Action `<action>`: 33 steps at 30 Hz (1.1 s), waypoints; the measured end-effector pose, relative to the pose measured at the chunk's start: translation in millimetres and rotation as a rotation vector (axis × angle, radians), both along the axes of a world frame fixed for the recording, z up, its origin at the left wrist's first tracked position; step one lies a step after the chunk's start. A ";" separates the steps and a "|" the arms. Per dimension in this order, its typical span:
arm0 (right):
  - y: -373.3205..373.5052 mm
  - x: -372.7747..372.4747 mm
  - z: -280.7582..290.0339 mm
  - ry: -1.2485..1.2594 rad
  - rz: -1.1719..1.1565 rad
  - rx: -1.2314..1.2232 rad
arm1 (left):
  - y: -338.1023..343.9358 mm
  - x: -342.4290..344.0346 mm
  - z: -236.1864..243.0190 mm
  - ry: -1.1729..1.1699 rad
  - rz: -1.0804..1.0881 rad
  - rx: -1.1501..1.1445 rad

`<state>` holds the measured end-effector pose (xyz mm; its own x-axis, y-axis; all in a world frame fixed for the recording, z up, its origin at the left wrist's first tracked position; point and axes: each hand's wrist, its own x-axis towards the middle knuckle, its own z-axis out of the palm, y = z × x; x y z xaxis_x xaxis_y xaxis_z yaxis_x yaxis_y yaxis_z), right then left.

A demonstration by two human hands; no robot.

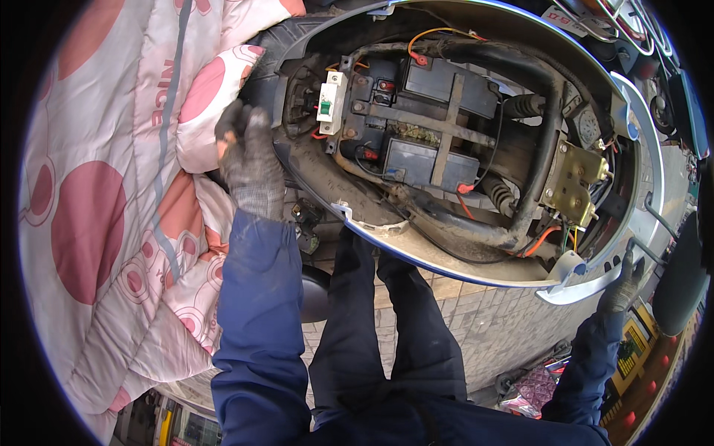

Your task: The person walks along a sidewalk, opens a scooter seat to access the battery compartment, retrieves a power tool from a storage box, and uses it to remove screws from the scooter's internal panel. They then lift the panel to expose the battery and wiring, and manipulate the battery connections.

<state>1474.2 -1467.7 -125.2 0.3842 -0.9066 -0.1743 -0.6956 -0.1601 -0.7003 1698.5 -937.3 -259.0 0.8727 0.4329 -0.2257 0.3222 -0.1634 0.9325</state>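
My left hand [250,160], in a dirty grey glove, is at the left end of an uncovered scooter body [396,239], beside a pink-and-white quilt [89,230]; its fingers are curled, and what they hold is unclear. My right hand [623,286], also gloved, grips the metal rear rail [636,247] at the lower right. Inside the body sit dark batteries [431,163] under crossed straps, a white switch with a green toggle [332,102], coloured wires, and a brass-coloured plate [571,178] at the right.
A dark padded seat [680,271] stands at the far right. A yellow case [636,349] and a pink quilted item [534,390] lie low at the right. Other vehicles [651,52] crowd the upper right. My legs stand on brick paving [483,327] below the scooter.
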 end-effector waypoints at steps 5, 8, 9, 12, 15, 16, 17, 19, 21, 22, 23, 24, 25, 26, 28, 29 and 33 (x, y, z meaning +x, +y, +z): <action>5.5 1.4 -15.9 -0.016 0.052 -0.099 | -16.7 18.2 -12.3 0.116 -0.094 0.229; -0.7 -2.2 -16.6 -0.015 0.099 -0.080 | -16.3 14.1 -14.8 0.188 -0.108 0.191; -2.8 -3.1 -16.8 -0.022 0.108 -0.088 | -15.7 13.4 -15.5 0.185 -0.115 0.194; -4.9 -3.1 -17.8 -0.030 0.120 -0.072 | -15.2 15.7 -18.0 0.107 -0.132 0.236; 1.2 -0.3 -19.6 -0.074 0.103 -0.081 | -16.5 17.6 -18.5 0.095 -0.119 0.250; 3.5 1.4 -20.1 -0.094 0.109 -0.083 | -17.2 17.6 -18.3 0.129 -0.102 0.257; 5.9 3.1 -20.2 -0.114 0.114 -0.086 | -17.2 17.1 -17.9 0.163 -0.084 0.265; 9.4 5.7 -18.7 -0.095 0.110 -0.082 | -16.7 16.7 -17.5 0.197 -0.086 0.287; 10.2 8.0 -17.5 -0.082 0.098 -0.075 | -14.3 17.5 -18.3 0.177 -0.134 0.316; 10.5 8.1 -16.6 -0.077 0.089 -0.068 | -13.3 18.1 -19.3 0.165 -0.137 0.318; 10.2 8.3 -16.6 -0.076 0.080 -0.069 | -12.3 19.5 -21.1 0.132 -0.146 0.321; 10.4 7.8 -16.7 -0.093 0.075 -0.046 | -11.8 19.6 -22.5 0.133 -0.143 0.316; 10.7 6.9 -17.1 -0.116 0.068 -0.032 | -11.2 19.5 -23.9 0.120 -0.159 0.337; 10.9 6.3 -17.7 -0.141 0.060 -0.019 | -9.7 20.0 -23.9 0.139 -0.163 0.347; 10.6 5.9 -19.7 -0.153 0.084 -0.017 | -8.9 20.2 -24.9 0.182 -0.162 0.358; 11.2 5.3 -19.9 -0.160 0.097 -0.016 | -8.3 19.2 -24.5 0.189 -0.162 0.378; 12.2 5.2 -21.2 -0.167 0.092 -0.020 | -7.9 20.9 -25.1 0.193 -0.145 0.392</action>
<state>1479.4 -1455.4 -146.4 0.4878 -0.8690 -0.0836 -0.5515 -0.2325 -0.8011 1719.4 -945.2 -284.1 0.8885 0.3951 -0.2335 0.4320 -0.5482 0.7162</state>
